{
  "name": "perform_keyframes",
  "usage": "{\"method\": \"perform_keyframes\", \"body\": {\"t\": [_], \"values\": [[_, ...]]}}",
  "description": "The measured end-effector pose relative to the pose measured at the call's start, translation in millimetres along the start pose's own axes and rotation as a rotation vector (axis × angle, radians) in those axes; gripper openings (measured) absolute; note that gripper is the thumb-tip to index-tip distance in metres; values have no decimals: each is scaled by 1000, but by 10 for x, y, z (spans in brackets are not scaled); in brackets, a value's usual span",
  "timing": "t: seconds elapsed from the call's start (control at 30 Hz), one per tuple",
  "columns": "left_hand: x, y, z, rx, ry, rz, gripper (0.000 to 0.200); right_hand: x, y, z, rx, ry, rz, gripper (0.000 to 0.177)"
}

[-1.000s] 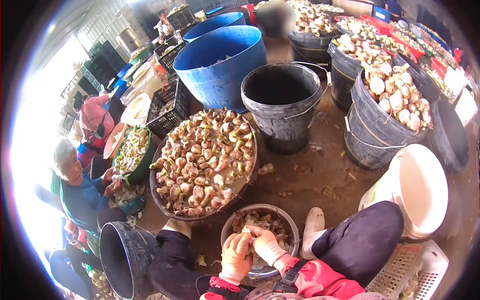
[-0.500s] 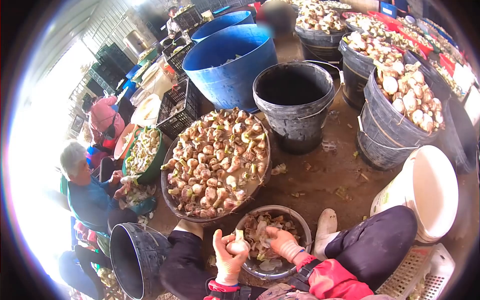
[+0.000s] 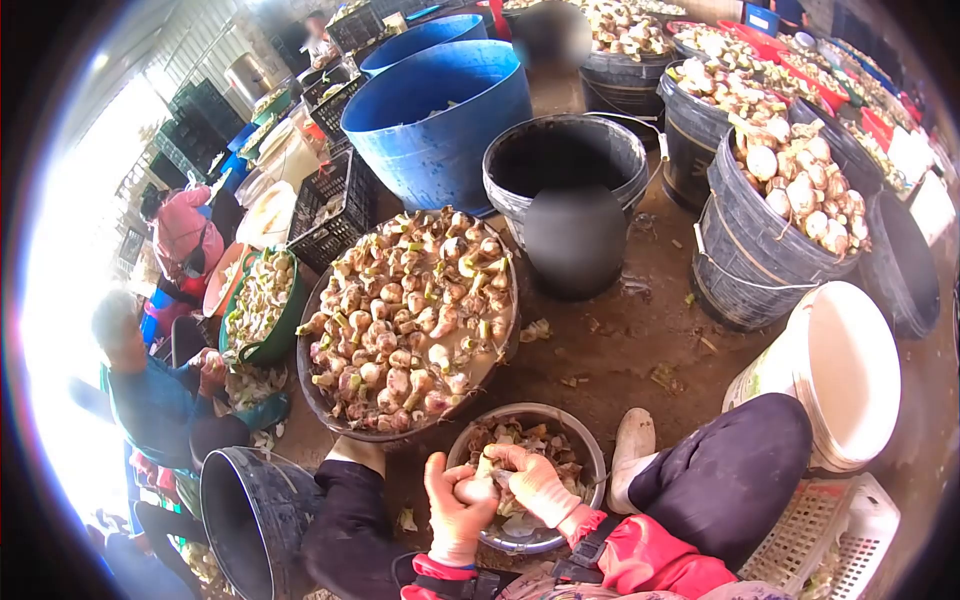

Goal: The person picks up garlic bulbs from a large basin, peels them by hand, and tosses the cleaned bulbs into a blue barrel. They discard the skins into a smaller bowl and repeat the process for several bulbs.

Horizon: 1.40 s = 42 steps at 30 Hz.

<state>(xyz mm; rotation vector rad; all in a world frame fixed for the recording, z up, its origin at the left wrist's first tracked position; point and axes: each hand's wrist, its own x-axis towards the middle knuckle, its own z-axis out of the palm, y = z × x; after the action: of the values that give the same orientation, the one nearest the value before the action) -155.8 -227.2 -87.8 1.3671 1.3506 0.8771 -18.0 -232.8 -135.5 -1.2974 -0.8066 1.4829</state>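
Note:
My left hand (image 3: 458, 515), in a pale glove, is closed round a garlic bulb (image 3: 475, 490) with its stem up. My right hand (image 3: 537, 482), gloved too, touches the stem from the right, its fingers pinched on a small tool (image 3: 502, 478) that is too small to make out clearly. Both hands are over the near edge of a round basin (image 3: 590, 448) with loose peelings in it. Just beyond, a large round tub (image 3: 312, 375) holds many garlic bulbs with stems.
An empty black bucket (image 3: 495, 185) stands beyond the tub, near a blue vat (image 3: 430, 150). Buckets piled with bulbs (image 3: 760, 250) are at the right, by a white bucket (image 3: 860, 370). A black bucket (image 3: 235, 520) lies tilted at left, near a seated person (image 3: 160, 400).
My right hand has moved in from over the peelings to the bulb's stem in my left hand. The whole view has shifted slightly.

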Motion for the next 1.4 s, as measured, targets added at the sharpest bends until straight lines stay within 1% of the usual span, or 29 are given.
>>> {"method": "perform_keyframes", "body": {"t": [0.03, 0.07, 0.1, 0.13, 0.17, 0.23, 0.27, 0.3, 0.37, 0.5, 0.6, 0.63, 0.67, 0.7, 0.73, 0.77, 0.8, 0.83, 0.87, 0.9, 0.97, 1.0, 1.1, 1.2, 1.23, 1.3, 1.33, 1.37, 1.4], "values": [[1, -7, -4, -587, 47, -151, 80, -64, -109, 11, 66, 11, -82, 43], [11, -75, -46, -910, 36, -234, 77, -81, -176, 18, 132, 18, -169, 44], [22, -90, -89, -1230, 23, -316, 74, -68, -142, 13, 132, 8, -173, 44], [37, -109, -107, -1272, -22, -275, 66, -64, -69, -8, 343, -71, -29, 47], [35, -127, -113, -1271, -19, -267, 66, -63, -17, -37, 551, -148, 118, 49], [38, -87, -70, -1066, 14, -71, 61, -55, -40, -67, 478, -144, 115, 50], [17, -58, -77, -896, 12, -53, 70, -37, -44, -63, 530, -109, 182, 48], [16, -69, -80, -894, 6, -61, 70, -25, -61, -61, 584, -73, 251, 47], [-1, -128, -102, -468, -18, 19, 80, -12, -51, -50, 544, -70, 258, 47], [-6, -226, -81, 21, -117, 148, 88, 24, 10, -5, 545, -1, 231, 48], [-12, -214, -45, -33, -131, 122, 82, 48, 45, -14, 429, 38, 173, 49], [-1, -251, -58, -34, -130, 120, 82, 51, 60, -30, 206, 40, 107, 51], [22, -308, -91, -179, -184, -1, 80, 57, 74, -40, -17, 39, 40, 52], [37, -303, -109, -322, -237, -120, 77, 75, 140, -30, -16, 35, 39, 52], [35, -264, -123, -322, -247, -189, 66, 89, 224, 0, -50, 29, -5, 53], [46, -282, -145, -321, -244, -188, 66, 98, 297, 16, -86, 24, -51, 53], [75, -318, -170, -40, -252, -107, 61, 68, 202, 10, -87, 21, -53, 53], [89, -215, -153, 241, -255, -28, 55, -2, 20, 3, -241, 10, -75, 52], [21, -106, -81, 391, -69, 104, 38, -46, -79, 7, -394, -5, -98, 51], [45, -86, -97, 391, -61, 104, 38, -54, -58, 26, -396, -12, -101, 51], [93, -16, -133, 357, -81, 57, 30, -79, -37, 60, -359, -27, -233, 46], [82, 28, -122, 365, -55, 98, 24, -75, -36, 54, -361, -31, -237, 46], [73, 63, -141, 467, -123, 177, 29, -99, -100, 54, -441, -43, -150, 43], [4, 142, -88, 485, -88, 203, 28, -88, 17, 85, -389, -23, -224, 37], [-15, 128, -75, 483, -87, 199, 28, -84, 50, 103, -340, 29, -248, 35], [-32, 78, -57, 427, -30, 290, 25, -60, 108, 94, -292, 78, -268, 33], [-29, 38, -63, 426, -26, 287, 25, -31, 74, 61, 95, 85, -62, 28], [-25, -19, -81, 295, 10, 311, 26, -2, 39, 32, 480, 89, 148, 23], [-25, -60, -100, 163, 49, 336, 27, -6, 12, 14, 588, 153, 172, 21]]}}
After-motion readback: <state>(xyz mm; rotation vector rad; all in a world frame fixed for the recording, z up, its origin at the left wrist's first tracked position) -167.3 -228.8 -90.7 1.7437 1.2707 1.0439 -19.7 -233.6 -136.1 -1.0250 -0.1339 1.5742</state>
